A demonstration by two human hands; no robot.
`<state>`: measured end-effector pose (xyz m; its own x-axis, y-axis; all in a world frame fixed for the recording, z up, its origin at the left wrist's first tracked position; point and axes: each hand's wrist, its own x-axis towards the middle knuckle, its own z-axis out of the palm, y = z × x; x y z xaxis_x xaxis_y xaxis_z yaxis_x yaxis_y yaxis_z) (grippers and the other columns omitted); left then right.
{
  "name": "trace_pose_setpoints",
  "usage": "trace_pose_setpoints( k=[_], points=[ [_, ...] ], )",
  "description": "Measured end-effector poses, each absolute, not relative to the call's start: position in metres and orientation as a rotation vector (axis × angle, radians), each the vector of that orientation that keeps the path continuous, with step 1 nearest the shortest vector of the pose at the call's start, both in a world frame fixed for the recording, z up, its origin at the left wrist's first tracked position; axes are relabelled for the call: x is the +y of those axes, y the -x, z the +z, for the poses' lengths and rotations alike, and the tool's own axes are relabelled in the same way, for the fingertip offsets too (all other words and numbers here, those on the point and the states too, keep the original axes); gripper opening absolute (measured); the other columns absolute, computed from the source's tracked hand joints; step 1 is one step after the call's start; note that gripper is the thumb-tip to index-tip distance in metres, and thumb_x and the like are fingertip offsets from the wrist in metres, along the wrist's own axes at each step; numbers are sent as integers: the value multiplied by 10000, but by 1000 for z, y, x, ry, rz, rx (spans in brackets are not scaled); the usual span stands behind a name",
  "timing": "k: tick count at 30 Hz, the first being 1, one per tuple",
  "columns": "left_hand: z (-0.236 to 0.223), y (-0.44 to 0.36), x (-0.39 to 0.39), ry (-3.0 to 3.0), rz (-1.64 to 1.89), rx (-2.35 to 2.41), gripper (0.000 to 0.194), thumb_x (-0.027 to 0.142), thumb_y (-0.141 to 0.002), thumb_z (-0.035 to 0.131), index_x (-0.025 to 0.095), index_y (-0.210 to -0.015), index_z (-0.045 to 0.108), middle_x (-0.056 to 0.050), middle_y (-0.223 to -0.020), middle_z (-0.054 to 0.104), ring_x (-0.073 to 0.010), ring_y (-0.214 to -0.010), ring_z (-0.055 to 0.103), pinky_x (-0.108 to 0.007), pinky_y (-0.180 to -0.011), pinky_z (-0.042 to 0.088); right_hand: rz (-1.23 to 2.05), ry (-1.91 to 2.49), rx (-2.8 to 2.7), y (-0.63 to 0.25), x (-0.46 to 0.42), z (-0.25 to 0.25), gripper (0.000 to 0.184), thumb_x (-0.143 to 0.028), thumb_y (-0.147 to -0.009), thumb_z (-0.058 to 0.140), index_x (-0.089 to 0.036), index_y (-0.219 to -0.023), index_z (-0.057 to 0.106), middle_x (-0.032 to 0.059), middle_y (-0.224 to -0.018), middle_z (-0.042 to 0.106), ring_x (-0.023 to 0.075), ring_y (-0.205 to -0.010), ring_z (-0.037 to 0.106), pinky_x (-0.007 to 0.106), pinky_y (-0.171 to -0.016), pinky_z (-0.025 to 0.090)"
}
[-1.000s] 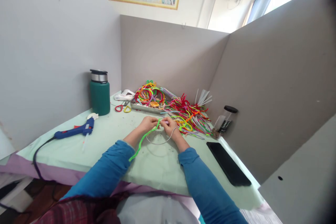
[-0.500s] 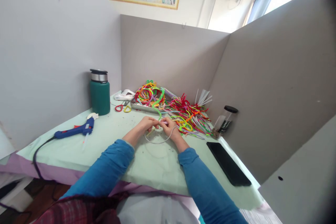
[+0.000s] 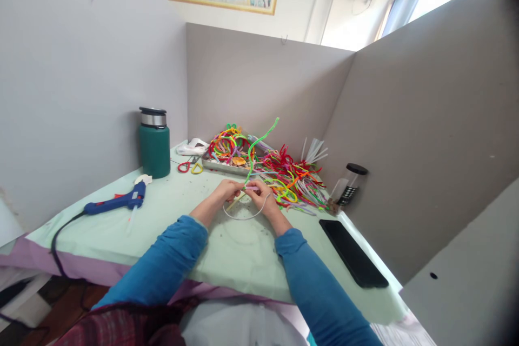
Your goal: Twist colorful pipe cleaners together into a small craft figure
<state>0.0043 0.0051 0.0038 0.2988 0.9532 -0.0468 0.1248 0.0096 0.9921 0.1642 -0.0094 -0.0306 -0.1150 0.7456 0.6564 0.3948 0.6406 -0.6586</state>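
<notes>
My left hand [image 3: 227,191] and my right hand [image 3: 261,194] meet above the middle of the table, fingertips pinched close together. From between them a fuzzy green pipe cleaner [image 3: 251,152] rises, its upper end leaning right. A thin white hoop [image 3: 243,219] hangs below, running from one hand to the other. At the fingers of my right hand a short pink piece [image 3: 252,188] shows, seemingly on the hoop. A pale thin stick [image 3: 234,205] lies near my left fingers. The exact grip points are partly hidden by the fingers.
Behind my hands are a metal tray [image 3: 227,166] of coloured pipe cleaners and a loose heap [image 3: 290,175] of more. A blue glue gun [image 3: 115,203], green bottle [image 3: 154,146] and scissors [image 3: 190,167] stand or lie left. On the right are a black phone [image 3: 352,254] and clear jar [image 3: 349,186].
The green pipe cleaner's free end has swung up and right, from drooping over the tray to standing tall. Both hands have stayed nearly in place, still pinching.
</notes>
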Motion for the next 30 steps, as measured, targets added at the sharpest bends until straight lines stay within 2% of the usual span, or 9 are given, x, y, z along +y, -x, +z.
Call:
trace_pose_setpoints(
  k=[9,14,17,25,27,30],
  points=[
    [2,-7,5,-1530,905,1194,375,508,-648,650,156,-582,538,56,-452,429,-58,-360,327,-227,-394,266,299,987,-1741,-162,-13,-27,141,-310,-800,586,-182,-799,647,29,-754,653,160,-677,568,265,-642,437],
    [-6,-7,11,-1656,938,1248,318,450,-730,584,146,-638,588,31,-502,516,-65,-373,374,-216,-399,293,249,1036,-1727,-161,-12,-29,120,-279,-787,571,-178,-750,625,20,-688,619,154,-629,540,257,-600,413],
    [-11,-7,14,-1730,992,1242,262,410,-753,578,149,-759,607,28,-518,571,-64,-371,374,-201,-401,294,230,1058,-1727,-161,-11,-30,128,-279,-783,561,-176,-724,609,17,-660,601,150,-615,525,253,-587,401],
    [-8,-9,9,-1808,1121,1245,180,318,-732,624,153,-801,639,10,-658,652,-61,-415,446,-187,-426,343,229,1077,-1733,-162,-8,-33,133,-279,-767,556,-172,-717,618,21,-660,609,150,-625,528,251,-591,400],
    [-6,-8,7,-1848,1097,1253,157,298,-744,608,162,-810,652,27,-642,643,-56,-387,443,-191,-437,352,240,1081,-1735,-163,-7,-34,138,-283,-766,555,-172,-715,620,18,-654,607,148,-616,526,251,-587,397],
    [-4,-7,5,-1948,1039,1274,161,277,-770,569,160,-757,678,48,-503,575,-74,-377,467,-206,-483,378,248,1095,-1738,-163,-6,-34,144,-291,-763,559,-172,-714,624,17,-654,610,148,-609,529,253,-586,396]
  ],
)
